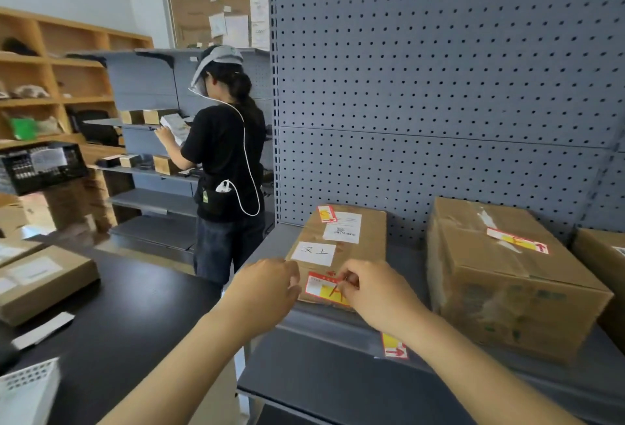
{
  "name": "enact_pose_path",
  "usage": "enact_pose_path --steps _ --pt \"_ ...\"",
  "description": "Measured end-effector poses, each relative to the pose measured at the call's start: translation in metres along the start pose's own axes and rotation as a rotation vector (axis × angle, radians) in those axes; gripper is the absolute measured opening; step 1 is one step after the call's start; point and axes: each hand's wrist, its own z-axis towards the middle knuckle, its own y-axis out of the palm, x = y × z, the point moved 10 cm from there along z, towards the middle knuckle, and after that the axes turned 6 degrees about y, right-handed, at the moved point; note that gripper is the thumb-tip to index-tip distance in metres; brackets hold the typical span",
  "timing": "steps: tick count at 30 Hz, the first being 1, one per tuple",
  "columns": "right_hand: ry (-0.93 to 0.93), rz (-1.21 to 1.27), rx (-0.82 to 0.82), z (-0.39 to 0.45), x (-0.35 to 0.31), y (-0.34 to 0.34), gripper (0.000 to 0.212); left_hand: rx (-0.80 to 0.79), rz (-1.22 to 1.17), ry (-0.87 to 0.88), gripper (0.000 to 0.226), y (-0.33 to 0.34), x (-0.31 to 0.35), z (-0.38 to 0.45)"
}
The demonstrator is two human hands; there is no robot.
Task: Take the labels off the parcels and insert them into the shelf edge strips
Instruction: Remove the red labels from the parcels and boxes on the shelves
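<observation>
In the head view, both hands were working at the near end of the flat brown cardboard parcel (338,242) that lay on the grey metal shelf (402,292). The right hand (375,296) had its fingertips (345,280) curled down onto the right end of a red-bordered white and yellow paper label (323,287) stuck to the parcel top, apparently pinching or lifting its edge, though the contact itself was too small to see clearly. The left hand (267,286) lay just left of that label with its fingers curled at the parcel's near left corner; whether they gripped the box or only steadied it could not be told. Beyond the fingers, farther up the same parcel, another red and yellow label (326,214) sat beside white address stickers. To the right of the right hand, a larger brown cardboard box (507,286) carried its own red and yellow label (517,240), untouched. Below the right wrist, one red and yellow label (394,348) already sat in the grey shelf edge strip (324,328). By that showing the task seemed early: one label placed, one apparently being peeled, at least two left on parcels.
</observation>
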Motion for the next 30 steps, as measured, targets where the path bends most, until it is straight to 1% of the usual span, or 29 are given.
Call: enact_pose_path --steps 5,8,11,15,22,25,27,30 --pt "-0.006 -0.016 -0.058 0.033 -0.007 0.018 0.011 -0.04 -0.022 0.062 0.02 0.014 -0.018 0.03" --pt "0.032 -0.023 -0.088 0.041 -0.007 0.027 0.012 -0.048 -0.05 0.08 0.021 0.021 -0.032 0.036" --pt "0.08 -0.014 -0.105 0.04 -0.003 0.033 0.01 -0.106 -0.077 0.12 0.022 0.032 -0.041 0.035" --pt "0.151 -0.012 -0.068 0.028 0.005 0.028 0.006 -0.166 -0.066 0.215 0.016 0.048 -0.041 0.034" --pt "0.29 -0.009 0.025 -0.004 0.01 0.03 0.008 -0.311 -0.17 0.374 0.021 0.084 -0.025 0.02" --pt "0.358 0.008 0.069 -0.015 0.016 0.032 0.007 -0.301 -0.148 0.446 0.021 0.09 -0.017 0.015" --pt "0.387 0.023 0.063 -0.021 0.02 0.037 0.007 -0.296 -0.144 0.489 0.021 0.094 -0.012 0.012" --pt "0.392 0.028 0.036 -0.024 0.021 0.049 0.007 -0.287 -0.127 0.504 0.024 0.101 -0.008 0.012"
